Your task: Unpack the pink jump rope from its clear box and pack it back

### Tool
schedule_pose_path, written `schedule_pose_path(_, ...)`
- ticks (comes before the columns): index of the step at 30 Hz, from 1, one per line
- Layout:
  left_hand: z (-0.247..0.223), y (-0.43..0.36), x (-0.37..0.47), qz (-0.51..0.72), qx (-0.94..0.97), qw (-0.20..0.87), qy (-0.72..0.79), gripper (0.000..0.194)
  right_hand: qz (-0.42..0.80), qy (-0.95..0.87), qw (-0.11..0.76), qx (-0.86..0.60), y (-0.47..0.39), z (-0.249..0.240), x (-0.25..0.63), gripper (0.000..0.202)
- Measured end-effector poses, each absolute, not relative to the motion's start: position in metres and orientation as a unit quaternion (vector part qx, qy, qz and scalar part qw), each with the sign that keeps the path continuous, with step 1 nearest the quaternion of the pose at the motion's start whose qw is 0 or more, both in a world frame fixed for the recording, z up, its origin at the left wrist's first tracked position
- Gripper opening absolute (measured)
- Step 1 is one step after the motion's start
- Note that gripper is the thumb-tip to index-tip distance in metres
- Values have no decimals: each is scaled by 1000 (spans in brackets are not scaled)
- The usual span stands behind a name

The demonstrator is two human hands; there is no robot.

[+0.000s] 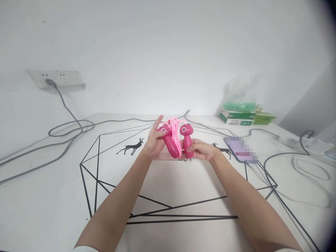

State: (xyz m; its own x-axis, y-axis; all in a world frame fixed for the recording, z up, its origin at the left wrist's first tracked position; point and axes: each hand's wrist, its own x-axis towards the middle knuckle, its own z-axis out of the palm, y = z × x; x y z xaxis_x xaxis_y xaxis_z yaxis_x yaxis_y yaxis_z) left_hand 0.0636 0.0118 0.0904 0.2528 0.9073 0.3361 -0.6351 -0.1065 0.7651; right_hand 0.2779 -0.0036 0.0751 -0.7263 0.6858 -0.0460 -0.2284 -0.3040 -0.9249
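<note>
Both hands are raised over the middle of the white table [168, 182], which has black lines and deer figures on it. My left hand [154, 141] grips the left dark-pink handle [172, 147] near its rounded top, with one finger pointing up. The right dark-pink handle [188, 141] is held in my right hand [201, 149], thumb across its lower part. Each handle has a rounded head with an eye on it. A bundle of light-pink cord [174, 131] hangs looped between the two handles. Behind the hands lies a pale pink flat strip [165, 156], partly hidden.
On the right lies a phone [236, 145] with a blurred screen. Green and white boxes [237, 116] with a plastic bag [240, 96] stand at the back right. Grey cables [70, 140] run across the left, one into a wall socket [59, 79]. More cables and a power strip lie far right.
</note>
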Motion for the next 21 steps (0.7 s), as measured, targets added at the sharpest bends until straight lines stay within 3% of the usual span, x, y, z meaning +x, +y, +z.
schedule_pose_path(10, 86, 15, 68, 609, 468, 621, 153, 80, 753, -516, 289, -287, -6, 84, 271, 22)
schedule_pose_path(21, 80, 16, 77, 640, 454, 593, 180, 67, 695, -540, 309, -360, -14, 96, 254, 40)
